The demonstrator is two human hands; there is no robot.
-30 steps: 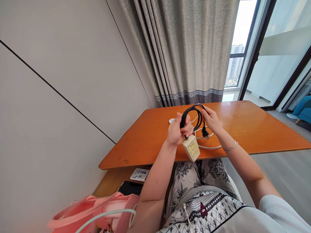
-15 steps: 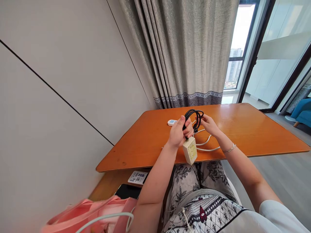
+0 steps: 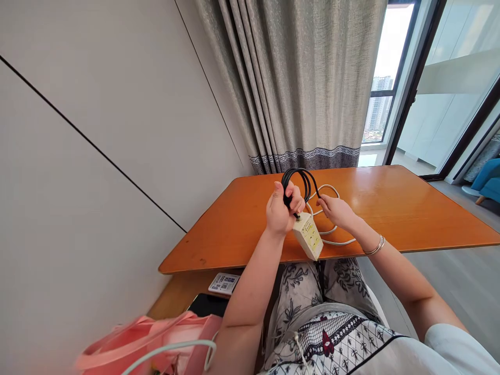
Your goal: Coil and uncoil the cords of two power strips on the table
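Note:
My left hand (image 3: 284,209) is closed around a looped bundle of black cable (image 3: 300,174) above the orange-brown table. A cream-coloured power strip (image 3: 309,237), boxy with a yellowish face, hangs just below that hand, joined to the black cable at its top end. My right hand (image 3: 339,212) pinches a length of the same cable to the right of the loops. On the tabletop behind and under the hands, a white cable (image 3: 332,188) lies in loose curves. Part of it is hidden by the power strip and my hands.
The wooden table (image 3: 414,208) meets the wall on the left, with a grey curtain (image 3: 312,78) behind it. On a lower surface sit a white printed card (image 3: 224,283), a dark flat device (image 3: 209,304) and a pink bag (image 3: 156,344).
Both hands have shifted slightly; the black loops moved left and now stand wider. My right hand is lower and draws the cable outward. The power strip has tilted.

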